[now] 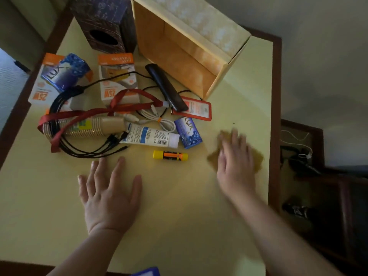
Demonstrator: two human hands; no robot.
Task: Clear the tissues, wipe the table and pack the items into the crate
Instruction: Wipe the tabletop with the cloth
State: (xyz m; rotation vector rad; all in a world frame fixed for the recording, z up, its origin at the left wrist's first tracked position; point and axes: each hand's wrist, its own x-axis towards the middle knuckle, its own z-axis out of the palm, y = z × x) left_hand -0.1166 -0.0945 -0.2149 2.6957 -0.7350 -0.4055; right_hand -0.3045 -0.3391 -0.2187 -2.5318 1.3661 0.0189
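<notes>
Right hand [235,158] is down flat on a brownish-yellow cloth [256,158], fingers spread and straight, pressing it against the pale yellow table [179,216] near the right edge; hand and cloth are both blurred. Left hand [108,194] lies palm-down on the bare tabletop, fingers splayed wide, gripping nothing, just short of the clutter. And there is plenty of clutter: a yellow-and-orange stick [170,155] lies on its own nearest the hands, with a white tube [151,136] just behind it, and a small blue Lux soap box [188,132] touching the tube's cap end. A stack of paper cups [85,126] lies on its side, tangled in a red lanyard [103,112] and a coil of black cables [65,108]. A white cable [159,121] is bundled between the cups and the soap. A dark, long case [166,87] rests slantwise, its lower end over an orange badge holder [196,110]. Behind that, two orange-and-white charger boxes [118,80], the left one with a second Lux soap box [65,71] sitting on top. At the far side the wooden crate [179,46] stands with nothing visible inside, and a dark patterned tissue box [105,26] stands right beside it on the left. No loose tissues show on the table.
</notes>
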